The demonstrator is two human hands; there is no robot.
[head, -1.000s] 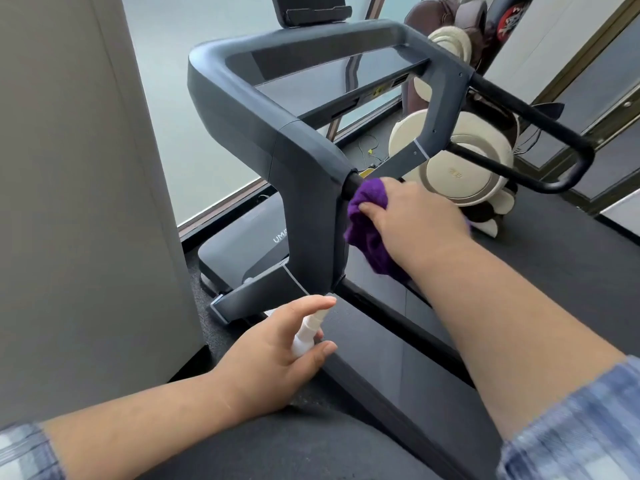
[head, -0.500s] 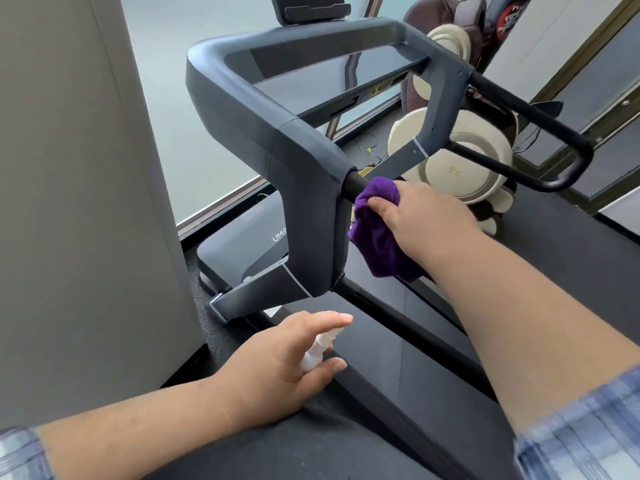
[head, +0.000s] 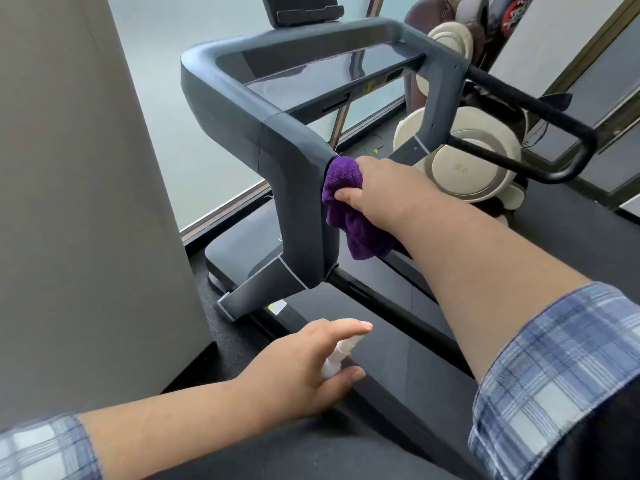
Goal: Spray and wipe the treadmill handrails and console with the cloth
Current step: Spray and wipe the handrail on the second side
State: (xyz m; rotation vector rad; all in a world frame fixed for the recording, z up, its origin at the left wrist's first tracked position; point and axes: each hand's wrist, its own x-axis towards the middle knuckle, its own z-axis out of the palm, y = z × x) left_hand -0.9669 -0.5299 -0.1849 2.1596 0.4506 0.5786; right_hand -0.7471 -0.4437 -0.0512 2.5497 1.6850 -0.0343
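The dark grey treadmill frame (head: 263, 109) fills the middle, with its glossy console panel (head: 311, 69) at the top. My right hand (head: 384, 188) presses a purple cloth (head: 343, 199) against the near handrail, right where it joins the grey upright; the rail itself is hidden under the cloth and my arm. The far black handrail (head: 540, 116) loops out on the right. Low down, my left hand (head: 311, 365) holds a small white spray bottle (head: 337, 355) beside the treadmill deck, index finger stretched over its nozzle.
A tall pale grey panel (head: 79, 202) stands close on the left. The black running belt (head: 381, 327) lies below my arms. A beige and brown massage chair (head: 467, 164) sits behind the treadmill, and a frosted window (head: 187, 98) is beyond it.
My right hand has slid the cloth up along the near handrail until it butts against the grey upright. My left hand with the bottle has barely shifted.
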